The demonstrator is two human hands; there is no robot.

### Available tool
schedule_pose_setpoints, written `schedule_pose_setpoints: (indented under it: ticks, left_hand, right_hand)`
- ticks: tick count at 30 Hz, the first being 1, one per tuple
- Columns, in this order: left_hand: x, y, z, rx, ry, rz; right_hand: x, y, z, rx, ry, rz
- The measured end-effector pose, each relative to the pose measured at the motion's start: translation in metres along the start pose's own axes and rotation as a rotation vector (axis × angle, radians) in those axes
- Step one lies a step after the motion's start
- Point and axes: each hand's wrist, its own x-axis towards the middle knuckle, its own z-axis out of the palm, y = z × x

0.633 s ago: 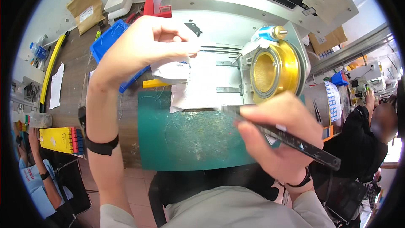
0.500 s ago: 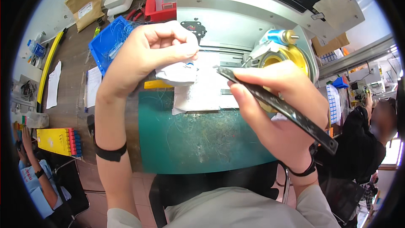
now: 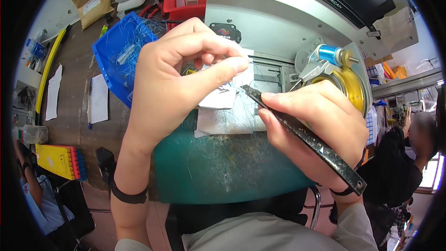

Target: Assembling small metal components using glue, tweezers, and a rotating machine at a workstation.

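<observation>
My left hand [image 3: 186,67] is closed in a pinch above the work surface, thumb against forefinger; what lies between the tips is too fine or too hidden to name. Below those fingers sits a white padded block [image 3: 216,101] with dark marks, partly covered by the hand. My right hand [image 3: 320,128] grips a long, flat, dark metal strip [image 3: 309,135] with a hole at its lower end. Its upper tip is close to fine pale-blue threads [image 3: 239,92] beside the block. White paper [image 3: 223,126] lies beneath, on a green mat [image 3: 223,167].
A blue bin [image 3: 109,67] of tangled thread stands left, a red bin [image 3: 174,7] behind. At right are a blue thread spool [image 3: 329,55] and a yellow reel [image 3: 355,90] on a white machine [image 3: 260,0]. Other people sit at both sides; a yellow block [image 3: 53,160] lies left.
My left hand has shifted right and slightly nearer to the strip's tip. The strip has dipped a little lower. The whole view has turned slightly.
</observation>
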Motion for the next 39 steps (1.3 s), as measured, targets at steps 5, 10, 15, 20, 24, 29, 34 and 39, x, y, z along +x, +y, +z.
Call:
schedule_pose_setpoints:
  ticks: [5, 10, 15, 20, 24, 29, 34, 39]
  left_hand:
    - [0.000, -0.001, -0.001, 0.038, 0.003, 0.030]
    - [0.001, 0.000, 0.000, 0.058, 0.066, 0.059]
    - [0.007, -0.003, -0.017, 0.185, 0.194, 0.128]
    - [0.010, -0.018, -0.098, -0.311, 0.705, 0.220]
    - [-0.014, -0.023, -0.145, 0.165, 0.965, 0.177]
    - [-0.004, -0.026, -0.114, 0.880, 0.698, -0.022]
    - [-0.003, -0.028, -0.101, 0.740, 0.699, -0.030]
    - [-0.008, -0.030, -0.110, 0.600, 0.713, 0.210]
  right_hand:
    - [-0.001, -0.002, -0.001, 0.010, 0.003, -0.001]
    - [-0.001, 0.000, 0.002, -0.009, 0.046, -0.048]
    - [-0.003, -0.003, -0.007, -0.021, 0.100, -0.050]
    - [-0.034, -0.024, -0.040, -0.019, 0.136, -0.011]
    - [-0.116, -0.021, -0.049, 0.053, 0.211, 0.113]
    - [-0.215, 0.006, -0.057, -0.064, 0.530, 0.590]
    - [-0.212, 0.040, -0.108, -0.602, 0.179, 0.652]
    - [-0.166, -0.004, -0.074, -0.275, -0.006, 0.566]
